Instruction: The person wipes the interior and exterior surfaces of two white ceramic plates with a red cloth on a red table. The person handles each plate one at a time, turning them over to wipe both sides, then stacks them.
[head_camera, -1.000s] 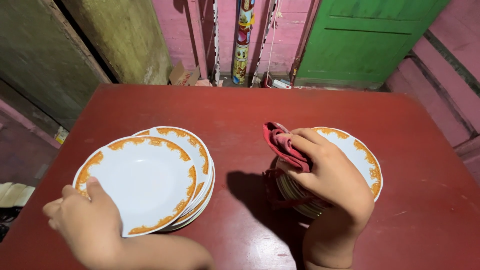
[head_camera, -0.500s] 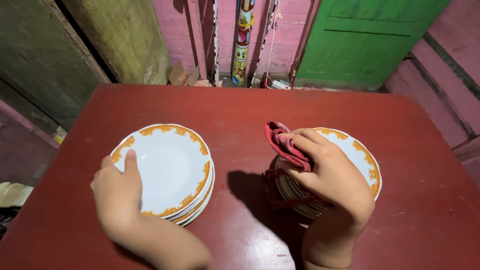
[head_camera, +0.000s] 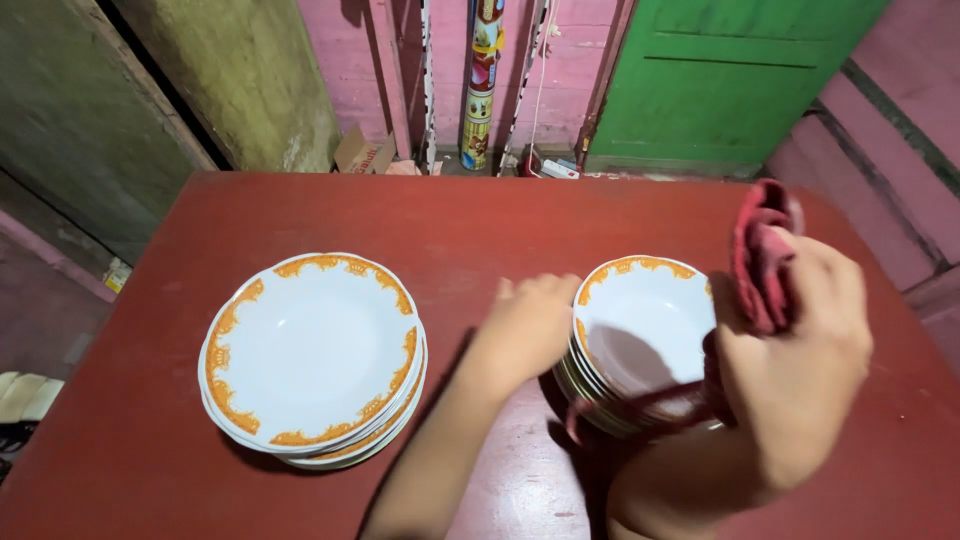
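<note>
Quickly, as I see it from the head view:

Left hand: my left hand (head_camera: 527, 325) reaches across to the near-left rim of the right stack of plates (head_camera: 640, 340); fingers curl at the rim, touching it, nothing clearly gripped.
Right hand: my right hand (head_camera: 795, 365) is raised just right of that stack, closed around a red cloth (head_camera: 762, 262); the cloth is bunched, soft, ribbed-looking, with a tail hanging toward the plates.
Right stack: round glossy white plates, orange ornamental border, several deep; thin striped edges show at the front. It sits right of centre on the table.
Left stack: same kind of plates (head_camera: 312, 355), round, shiny, orange scroll border, well apart from both hands, on the table's left half.
Table: dark red table (head_camera: 450, 215), smooth, slightly scuffed.
Packages: small brown cardboard box (head_camera: 358, 152) with red print on the floor past the far edge; tall printed tube (head_camera: 480, 85), multicoloured, upright against the pink wall.
Door: green panelled door (head_camera: 730, 75), far right.
</note>
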